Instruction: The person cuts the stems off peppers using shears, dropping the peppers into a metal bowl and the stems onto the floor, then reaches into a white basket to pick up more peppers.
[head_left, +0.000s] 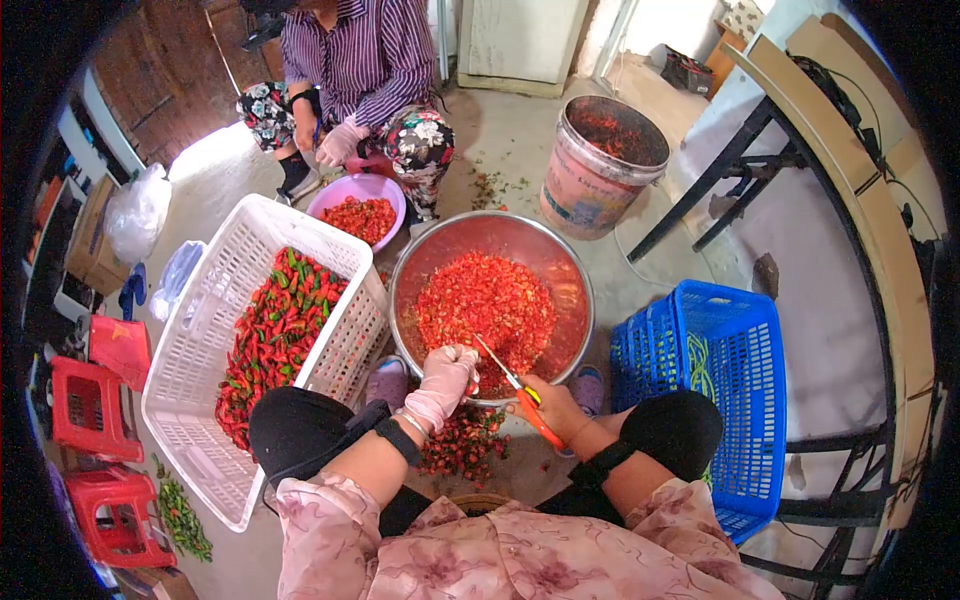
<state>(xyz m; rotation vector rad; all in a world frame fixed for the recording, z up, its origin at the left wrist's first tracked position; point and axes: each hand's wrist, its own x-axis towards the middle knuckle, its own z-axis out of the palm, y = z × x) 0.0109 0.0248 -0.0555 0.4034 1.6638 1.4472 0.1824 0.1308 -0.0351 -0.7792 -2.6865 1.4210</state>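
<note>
Chopped red peppers (485,300) fill the bottom of a wide steel bowl (577,350) on the floor between my knees. At the bowl's near rim is my left hand (447,382), in a thin pale glove, its fingers closed; what they pinch is too small to name. My right hand (556,412), bare, is wrapped round scissors (527,397) with orange, yellow and green handles. The blades point up and left over the bowl's near edge, just right of my left hand, and look slightly parted.
A white basket (350,250) of whole peppers is at left, a blue basket (745,400) at right. Ahead sit a purple bowl (398,200), a seated person (370,60) and a pinkish bucket (585,190). Pepper scraps (465,445) lie under the bowl; red stools (110,510) stand far left.
</note>
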